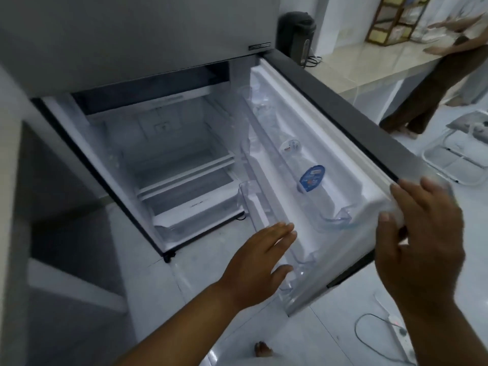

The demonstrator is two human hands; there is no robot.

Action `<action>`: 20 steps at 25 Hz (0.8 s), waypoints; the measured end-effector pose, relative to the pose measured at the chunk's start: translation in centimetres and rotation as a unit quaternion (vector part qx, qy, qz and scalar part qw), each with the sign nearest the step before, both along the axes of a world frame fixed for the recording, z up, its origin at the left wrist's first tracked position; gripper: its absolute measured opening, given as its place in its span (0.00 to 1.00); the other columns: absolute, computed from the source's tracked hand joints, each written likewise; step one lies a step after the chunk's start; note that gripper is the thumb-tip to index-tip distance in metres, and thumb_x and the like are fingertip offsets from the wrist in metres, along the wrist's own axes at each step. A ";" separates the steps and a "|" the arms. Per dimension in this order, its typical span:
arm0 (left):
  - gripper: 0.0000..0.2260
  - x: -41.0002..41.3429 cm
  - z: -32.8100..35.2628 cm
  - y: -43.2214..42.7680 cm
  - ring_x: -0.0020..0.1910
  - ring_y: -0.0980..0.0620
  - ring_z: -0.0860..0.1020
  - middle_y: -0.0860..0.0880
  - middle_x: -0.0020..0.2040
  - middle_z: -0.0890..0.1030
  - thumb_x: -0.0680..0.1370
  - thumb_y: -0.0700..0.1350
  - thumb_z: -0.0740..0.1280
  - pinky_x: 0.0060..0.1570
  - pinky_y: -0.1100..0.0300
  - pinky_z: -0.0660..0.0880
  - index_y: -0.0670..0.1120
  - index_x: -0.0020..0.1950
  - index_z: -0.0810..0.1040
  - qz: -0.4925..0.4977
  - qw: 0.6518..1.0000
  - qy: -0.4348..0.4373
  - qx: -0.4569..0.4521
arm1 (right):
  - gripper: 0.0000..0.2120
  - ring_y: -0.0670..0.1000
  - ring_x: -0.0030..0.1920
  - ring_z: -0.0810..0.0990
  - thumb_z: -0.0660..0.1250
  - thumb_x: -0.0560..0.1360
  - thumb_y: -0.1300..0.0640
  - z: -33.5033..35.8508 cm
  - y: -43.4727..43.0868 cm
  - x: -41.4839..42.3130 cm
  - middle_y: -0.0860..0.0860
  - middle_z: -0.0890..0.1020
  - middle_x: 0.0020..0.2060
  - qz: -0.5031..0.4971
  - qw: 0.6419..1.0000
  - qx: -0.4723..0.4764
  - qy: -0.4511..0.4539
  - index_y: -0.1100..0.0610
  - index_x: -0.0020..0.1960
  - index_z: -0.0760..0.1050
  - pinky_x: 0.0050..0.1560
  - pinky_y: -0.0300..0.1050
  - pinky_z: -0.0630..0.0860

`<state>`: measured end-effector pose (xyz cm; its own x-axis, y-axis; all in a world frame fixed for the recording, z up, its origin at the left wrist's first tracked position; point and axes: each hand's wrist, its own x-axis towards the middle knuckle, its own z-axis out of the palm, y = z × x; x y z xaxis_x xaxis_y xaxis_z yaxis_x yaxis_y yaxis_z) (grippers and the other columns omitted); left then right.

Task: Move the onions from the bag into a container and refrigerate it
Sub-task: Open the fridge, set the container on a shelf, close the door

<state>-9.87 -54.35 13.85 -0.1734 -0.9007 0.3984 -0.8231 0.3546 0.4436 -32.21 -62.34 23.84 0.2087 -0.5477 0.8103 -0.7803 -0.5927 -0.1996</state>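
The refrigerator door (330, 143) is gripped at its free edge by the right hand (420, 233); the left hand (258, 262), fingers spread and empty, hovers beside its lower bins. No onions or container are visible. The refrigerating step appears underway; whether the container is fetched or the door shut next cannot be told.

The floor (200, 281) is pale glossy tile that reflects the light, and the walls (338, 19) at the far right are white. A long tiled counter (375, 67) runs along the far right, with a dark appliance (297, 35), perhaps an electric kettle, at its left end and a wooden-framed rack (396, 19) farther along. On the near right floor lies a power strip (398, 336) with a looping cable. A grey surface (52, 207) fills the left side.
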 end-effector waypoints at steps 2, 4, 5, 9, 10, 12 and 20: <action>0.24 2.6 -1.7 3.6 0.72 0.57 0.66 0.51 0.73 0.70 0.79 0.52 0.64 0.71 0.60 0.65 0.47 0.74 0.67 0.069 0.996 0.041 0.027 | 0.17 0.60 0.67 0.73 0.60 0.78 0.60 -0.9 1.7 4.5 0.62 0.79 0.60 0.100 0.995 0.031 -0.001 0.66 0.63 0.76 0.68 0.58 0.69; 0.21 6.0 -3.0 8.4 0.66 0.59 0.71 0.52 0.67 0.76 0.78 0.52 0.65 0.65 0.60 0.71 0.49 0.70 0.71 0.165 0.983 0.080 0.034 | 0.17 0.57 0.64 0.75 0.59 0.78 0.57 -2.6 4.0 10.3 0.58 0.80 0.60 0.212 0.968 0.134 0.028 0.63 0.63 0.76 0.69 0.50 0.68; 0.19 7.6 -3.4 10.9 0.62 0.61 0.74 0.53 0.63 0.78 0.78 0.53 0.65 0.62 0.63 0.73 0.50 0.68 0.74 0.213 0.972 0.095 0.029 | 0.18 0.55 0.63 0.76 0.59 0.78 0.55 -3.6 5.3 12.9 0.56 0.80 0.60 0.263 0.944 0.193 0.057 0.61 0.64 0.76 0.69 0.45 0.67; 0.16 12.3 -4.1 22.3 0.57 0.60 0.76 0.56 0.57 0.78 0.76 0.52 0.67 0.60 0.73 0.67 0.48 0.63 0.78 0.431 0.893 0.132 0.014 | 0.18 0.46 0.61 0.75 0.62 0.78 0.52 -7.7 11.4 22.8 0.49 0.80 0.59 0.445 0.817 0.315 0.188 0.54 0.66 0.75 0.65 0.30 0.62; 0.17 12.9 -4.1 25.0 0.57 0.59 0.76 0.56 0.57 0.77 0.75 0.50 0.68 0.60 0.71 0.68 0.46 0.62 0.79 0.483 0.864 0.140 0.009 | 0.18 0.45 0.61 0.75 0.63 0.78 0.52 -8.5 13.1 24.9 0.48 0.80 0.60 0.481 0.783 0.335 0.207 0.53 0.67 0.74 0.65 0.32 0.65; 0.17 13.6 -4.1 30.2 0.57 0.56 0.77 0.54 0.58 0.78 0.75 0.47 0.69 0.59 0.64 0.72 0.44 0.62 0.79 0.575 0.803 0.158 -0.002 | 0.18 0.44 0.62 0.75 0.64 0.79 0.52 -9.9 16.6 29.2 0.48 0.79 0.61 0.545 0.714 0.373 0.233 0.53 0.68 0.73 0.65 0.40 0.70; 0.19 14.6 -6.4 47.9 0.60 0.46 0.77 0.45 0.60 0.79 0.75 0.45 0.71 0.59 0.54 0.74 0.43 0.64 0.76 0.838 0.507 0.199 -0.039 | 0.19 0.46 0.55 0.77 0.67 0.77 0.51 -13.6 34.6 45.5 0.51 0.79 0.61 0.634 0.539 0.459 0.313 0.54 0.66 0.75 0.56 0.36 0.70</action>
<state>4.77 -6.42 7.43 0.9170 0.3707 0.1472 0.1517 -0.6655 0.7308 13.32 -27.74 10.29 0.9612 0.2456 -0.1258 0.0503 -0.6040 -0.7954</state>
